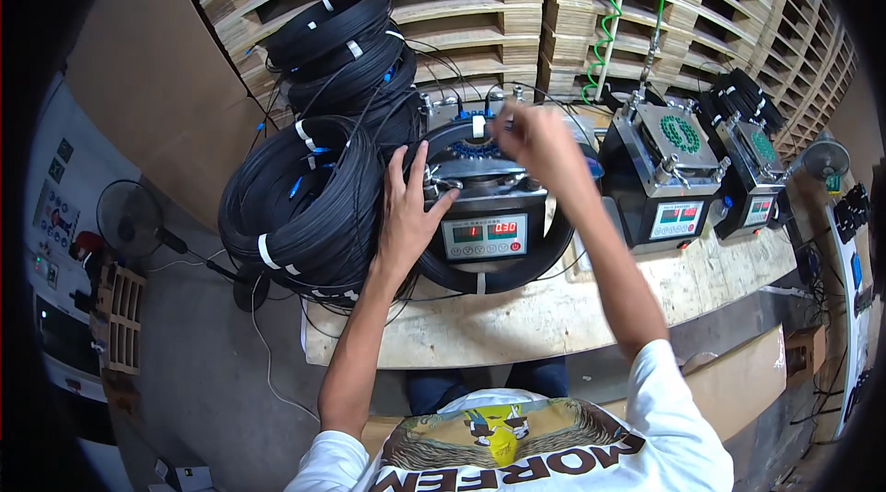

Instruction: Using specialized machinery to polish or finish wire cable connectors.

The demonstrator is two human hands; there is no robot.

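Observation:
A black box-shaped machine (485, 235) with a lit red display stands in front of me. A coil of black cable (480, 281), bound with white ties, hangs around it. My left hand (408, 207) lies at the machine's left side, fingers stretched and apart, with the thumb near a metal clamp (444, 192). Over the machine's far right part, my right hand (543, 147) is closed in a pinch, slightly blurred; what it holds, if anything, is hidden. Blue connectors (475, 115) stand in a row at the machine's far edge, beside a white tie on the coil.
Tall stacks of black cable coils (300, 206) crowd the left of the wooden table (461, 330). Two similar machines, one nearer (669, 174) and one farther (759, 174), stand at the right. Green coiled hoses (614, 21) hang before wooden pallets (443, 3). A fan (129, 220) stands at left.

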